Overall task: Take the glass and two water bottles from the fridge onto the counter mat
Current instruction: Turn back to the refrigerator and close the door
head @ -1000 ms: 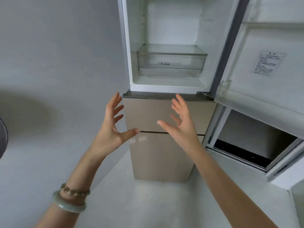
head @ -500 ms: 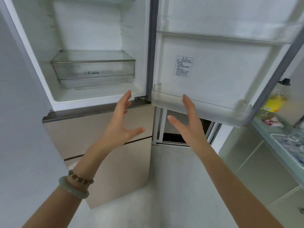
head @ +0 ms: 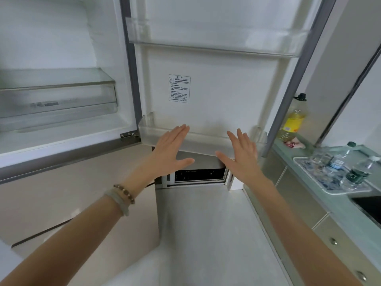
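The fridge stands open, its white inside [head: 61,48] at the left and its door [head: 216,85] swung wide in the middle. My left hand [head: 170,148] and my right hand [head: 240,155] are both open with spread fingers, empty, just in front of the door's lower shelf [head: 202,141]. At the right, a blue patterned mat [head: 329,182] lies on the counter. On it I see a clear glass [head: 319,159], a water bottle with a blue label [head: 340,157] and a water bottle with a dark green label [head: 358,174].
A clear drawer [head: 57,102] sits inside the fridge. A yellow oil bottle [head: 292,120] stands on the green counter [head: 288,149] beside the door's edge. A dark sink [head: 369,205] lies right of the mat. Cabinet drawers [head: 321,230] line the right side; pale floor [head: 206,234] runs ahead.
The view has swung right from the fridge's inside to its open door and the counter. Both hands stay open and empty and have moved over in front of the door's lower shelf.
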